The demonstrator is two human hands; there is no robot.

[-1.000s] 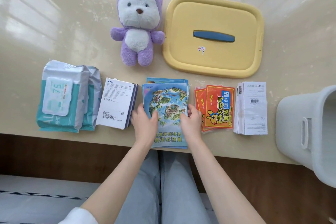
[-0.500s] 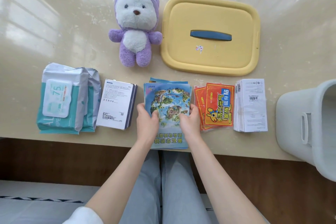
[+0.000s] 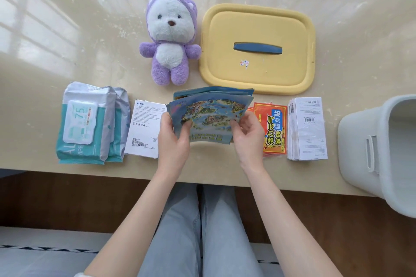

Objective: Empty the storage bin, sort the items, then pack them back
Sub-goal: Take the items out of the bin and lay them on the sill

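A stack of blue picture booklets [image 3: 211, 117] is lifted off the table, its far edge tilted up. My left hand [image 3: 173, 139] grips its left side and my right hand [image 3: 247, 135] grips its right side. The grey storage bin [image 3: 380, 155] stands at the right table edge, its visible part showing nothing inside. Laid in a row on the table are two wet-wipe packs [image 3: 90, 123], a white box [image 3: 144, 128], orange warmer packets [image 3: 273, 130] and another white box [image 3: 307, 128].
A purple and white plush bear [image 3: 171, 40] lies at the back, beside the yellow bin lid [image 3: 256, 49] with its blue handle. The beige table's front edge [image 3: 67, 170] runs just below the row. My legs are under it.
The booklets lay flat on the table between my hands; both hands have now raised the stack and tilted it up. The other items have not moved.
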